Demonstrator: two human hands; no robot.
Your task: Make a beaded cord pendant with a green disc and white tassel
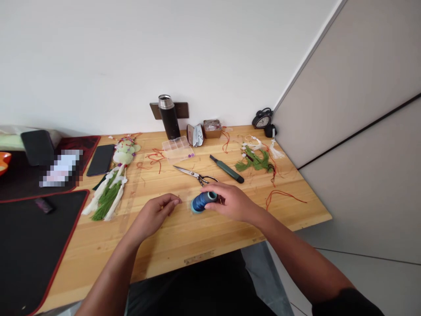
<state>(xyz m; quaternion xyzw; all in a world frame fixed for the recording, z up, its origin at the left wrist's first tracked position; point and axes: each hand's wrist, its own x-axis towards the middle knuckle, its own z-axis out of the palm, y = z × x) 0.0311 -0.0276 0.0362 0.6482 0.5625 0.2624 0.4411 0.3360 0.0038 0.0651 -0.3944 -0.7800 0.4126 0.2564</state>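
A spool of blue thread (200, 203) leans on the wooden table, its open end tipped up to the right. My right hand (226, 199) holds it, thumb on the near side and fingers over the top. To its left, my left hand (161, 210) is closed in a pinch above the table; whatever is between the fingertips is too small to make out. Scissors (194, 174) lie just beyond the spool, handles partly behind my right hand. A green utility knife (227, 169) rests to the right of them.
Beyond are a clear compartment box (178, 149), a black thermos (169, 118) and a small box (212, 128). Tasselled ornaments (113, 193) and a phone (100, 160) lie left. Green tassels (255, 160), red cord (284, 193) and an alarm clock (262, 119) are right.
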